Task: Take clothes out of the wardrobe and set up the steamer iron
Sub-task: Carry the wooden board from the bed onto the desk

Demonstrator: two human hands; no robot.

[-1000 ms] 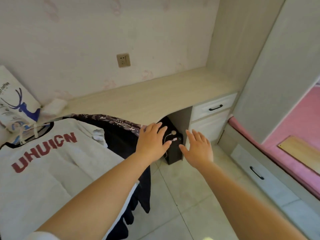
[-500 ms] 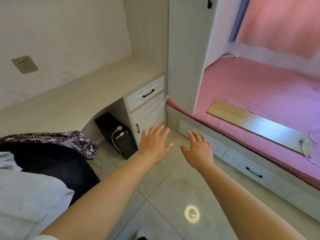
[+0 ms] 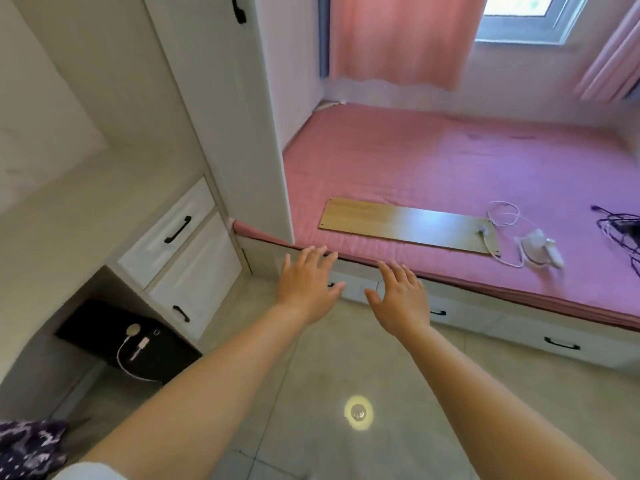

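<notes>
Left hand (image 3: 308,289) and right hand (image 3: 401,299) hover empty, fingers straight and spread. Beyond the fingertips, a small white plastic steamer iron (image 3: 538,249) lies on the smooth pink bed sheet (image 3: 415,168).

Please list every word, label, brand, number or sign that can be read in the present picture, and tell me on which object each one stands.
None: no readable text shows in this view.
White steamer iron on the pink bed: no legible brand or label.
Wooden board: plain, no print.
Black box under the desk: small marks, too small to read.
Patterned cloth at the lower left: a pattern only, no letters.
</notes>
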